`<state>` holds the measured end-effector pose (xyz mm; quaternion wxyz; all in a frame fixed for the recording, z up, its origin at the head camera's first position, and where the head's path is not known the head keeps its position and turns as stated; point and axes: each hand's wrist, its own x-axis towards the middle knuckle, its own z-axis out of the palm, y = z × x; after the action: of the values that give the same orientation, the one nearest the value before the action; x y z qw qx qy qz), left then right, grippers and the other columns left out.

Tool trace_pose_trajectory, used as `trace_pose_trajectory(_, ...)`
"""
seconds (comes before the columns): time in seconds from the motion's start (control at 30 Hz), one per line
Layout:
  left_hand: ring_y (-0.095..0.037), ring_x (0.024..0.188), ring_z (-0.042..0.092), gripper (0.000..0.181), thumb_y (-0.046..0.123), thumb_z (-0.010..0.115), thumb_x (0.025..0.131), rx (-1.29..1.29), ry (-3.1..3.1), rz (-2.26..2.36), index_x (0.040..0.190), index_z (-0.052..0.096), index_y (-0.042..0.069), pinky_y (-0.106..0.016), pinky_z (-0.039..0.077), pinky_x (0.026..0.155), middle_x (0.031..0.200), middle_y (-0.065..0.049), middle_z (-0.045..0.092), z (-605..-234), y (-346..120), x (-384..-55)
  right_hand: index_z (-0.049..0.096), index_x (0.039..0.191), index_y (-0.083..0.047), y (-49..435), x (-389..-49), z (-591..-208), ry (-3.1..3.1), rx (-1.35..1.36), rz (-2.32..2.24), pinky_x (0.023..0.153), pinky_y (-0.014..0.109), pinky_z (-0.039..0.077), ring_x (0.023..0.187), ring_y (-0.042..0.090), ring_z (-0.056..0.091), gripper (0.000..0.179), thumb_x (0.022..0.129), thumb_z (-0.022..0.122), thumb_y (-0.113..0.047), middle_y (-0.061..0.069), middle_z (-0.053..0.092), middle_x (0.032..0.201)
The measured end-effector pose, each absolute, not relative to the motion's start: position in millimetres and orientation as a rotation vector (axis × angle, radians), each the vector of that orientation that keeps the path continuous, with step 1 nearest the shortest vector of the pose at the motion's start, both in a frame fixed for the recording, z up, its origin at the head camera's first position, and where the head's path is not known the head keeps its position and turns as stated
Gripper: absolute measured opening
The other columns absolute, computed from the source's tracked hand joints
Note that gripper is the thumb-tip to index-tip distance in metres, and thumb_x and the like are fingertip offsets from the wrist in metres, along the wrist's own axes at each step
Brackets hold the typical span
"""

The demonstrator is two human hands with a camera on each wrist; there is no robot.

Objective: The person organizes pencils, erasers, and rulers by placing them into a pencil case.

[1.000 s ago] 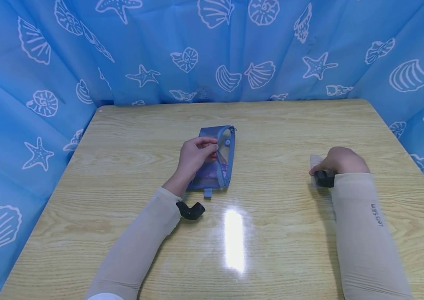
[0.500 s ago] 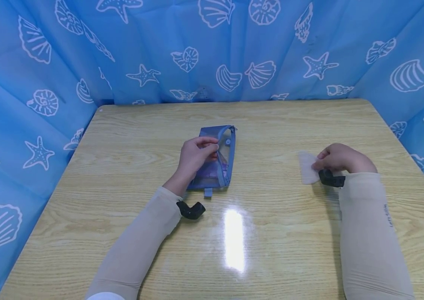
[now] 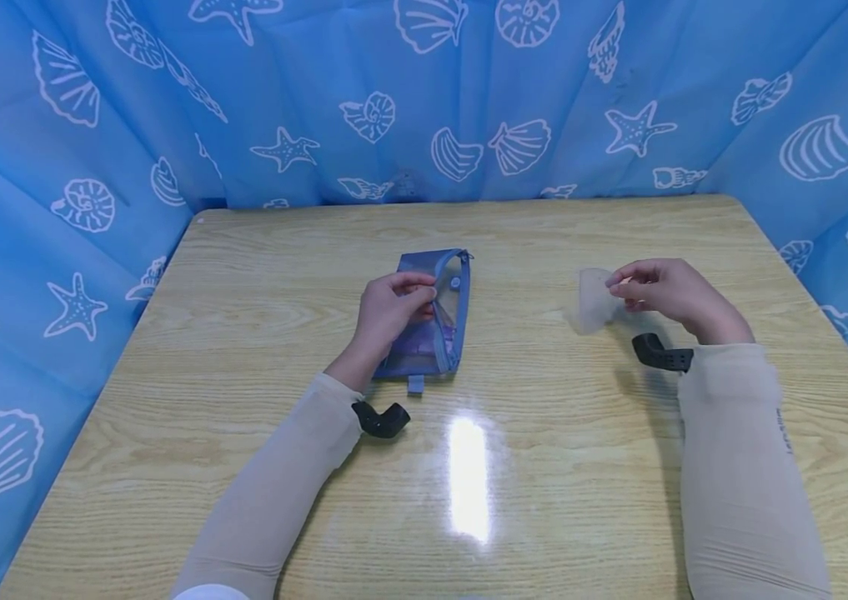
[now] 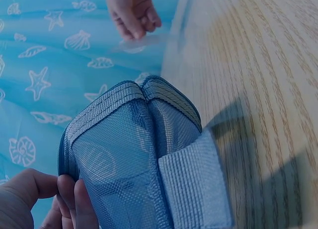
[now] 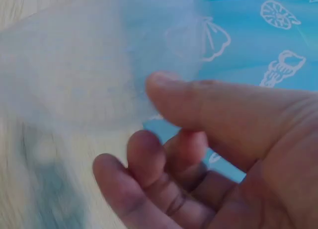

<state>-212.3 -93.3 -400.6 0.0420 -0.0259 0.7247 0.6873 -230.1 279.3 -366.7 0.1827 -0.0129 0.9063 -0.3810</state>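
Observation:
At the table's middle stands a blue mesh zipper pouch, its mouth gaping and something purple showing through the mesh. My left hand pinches the edge of that mouth between thumb and fingers; the left wrist view shows the mesh wall and a fabric tab close up. Well to the right, my right hand holds a thin translucent whitish sheet by its edge, above the table. In the right wrist view the sheet is blurred, and its exact kind cannot be told.
A wood-grain table spans the view, with a bright light reflection in front of the pouch. Blue shell-print curtain closes off the back and both sides. Black wrist mounts stick out from both sleeves.
The right hand has lifted the whitish sheet from the table and carried it up and leftward toward the pouch. The left hand and pouch have stayed in place.

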Motion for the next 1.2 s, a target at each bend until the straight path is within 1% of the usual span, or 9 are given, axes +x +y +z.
trace_pose_trajectory(0.17,-0.012,0.067,0.066,0.022,0.008,0.067,0.091,-0.086,2.225,2.096,0.110,0.072,0.000,-0.030,0.062,0.069,0.088,-0.006,0.068,-400,-93,-212,0.058,0.129,-0.003,272,-230,-366,2.590,-0.039,-1.157,0.081,0.026,0.056,0.090,0.019,0.066,0.047,0.100,0.055,-0.039,0.000,0.064,0.099)
trace_pose_trajectory(0.3,-0.012,0.067,0.066,0.020,0.008,0.067,0.091,-0.092,2.226,2.097,0.109,0.072,0.001,-0.030,0.062,0.069,0.088,-0.007,0.069,-400,-93,-212,0.055,0.128,-0.004,268,-232,-369,2.608,-0.048,-1.228,0.081,0.023,0.057,0.090,0.016,0.069,0.045,0.101,0.053,-0.039,0.004,0.060,0.100)
trace_pose_trajectory(0.37,-0.012,0.067,0.066,0.021,0.008,0.067,0.091,-0.093,2.223,2.095,0.110,0.072,0.000,-0.030,0.062,0.069,0.089,-0.008,0.069,-399,-93,-213,0.055,0.128,-0.004,266,-233,-370,2.621,-0.067,-1.238,0.081,0.023,0.057,0.090,0.014,0.069,0.043,0.102,0.050,-0.038,0.007,0.059,0.104)
trace_pose_trajectory(0.6,-0.012,0.069,0.066,0.022,0.009,0.067,0.091,-0.098,2.214,2.089,0.110,0.072,0.000,-0.030,0.062,0.070,0.092,-0.010,0.069,-400,-93,-214,0.051,0.127,-0.003,261,-235,-374,2.630,-0.136,-1.283,0.087,0.023,0.056,0.096,-0.002,0.065,0.037,0.105,0.044,-0.033,0.016,0.058,0.119)
trace_pose_trajectory(0.8,-0.012,0.068,0.066,0.023,0.009,0.067,0.091,-0.097,2.222,2.090,0.112,0.071,-0.001,-0.030,0.062,0.070,0.092,-0.009,0.069,-400,-93,-213,0.049,0.135,-0.001,259,-236,-378,2.590,-0.063,-1.415,0.091,0.021,0.055,0.098,-0.003,0.063,0.041,0.107,0.038,-0.029,0.013,0.052,0.133)
trace_pose_trajectory(0.9,-0.012,0.068,0.066,0.025,0.009,0.067,0.091,-0.093,2.227,2.092,0.113,0.070,-0.002,-0.031,0.063,0.070,0.091,-0.008,0.069,-400,-93,-212,0.049,0.135,0.001,259,-237,-381,2.552,-0.001,-1.548,0.089,0.021,0.056,0.095,0.000,0.066,0.043,0.106,0.041,-0.030,0.006,0.055,0.128)
trace_pose_trajectory(1.03,-0.012,0.069,0.066,0.026,0.010,0.066,0.091,-0.092,2.228,2.095,0.114,0.070,-0.003,-0.030,0.063,0.070,0.093,-0.010,0.069,-400,-93,-212,0.051,0.128,0.005,258,-239,-384,2.465,0.096,-1.766,0.083,0.023,0.059,0.086,0.004,0.068,0.039,0.101,0.054,-0.024,-0.004,0.065,0.105)
trace_pose_trajectory(1.13,-0.012,0.068,0.066,0.025,0.010,0.067,0.091,-0.093,2.224,2.098,0.113,0.070,-0.002,-0.030,0.063,0.069,0.093,-0.011,0.069,-399,-94,-212,0.051,0.119,0.005,258,-239,-383,2.314,0.151,-1.946,0.081,0.023,0.059,0.081,0.006,0.069,0.030,0.097,0.060,-0.014,-0.005,0.067,0.092)
trace_pose_trajectory(1.2,-0.012,0.068,0.066,0.025,0.010,0.067,0.091,-0.092,2.220,2.101,0.113,0.070,-0.002,-0.030,0.063,0.069,0.092,-0.010,0.069,-398,-94,-212,0.047,0.113,0.003,257,-239,-382,2.190,0.174,-2.046,0.080,0.021,0.059,0.079,0.008,0.071,0.025,0.096,0.062,-0.008,-0.003,0.068,0.087)
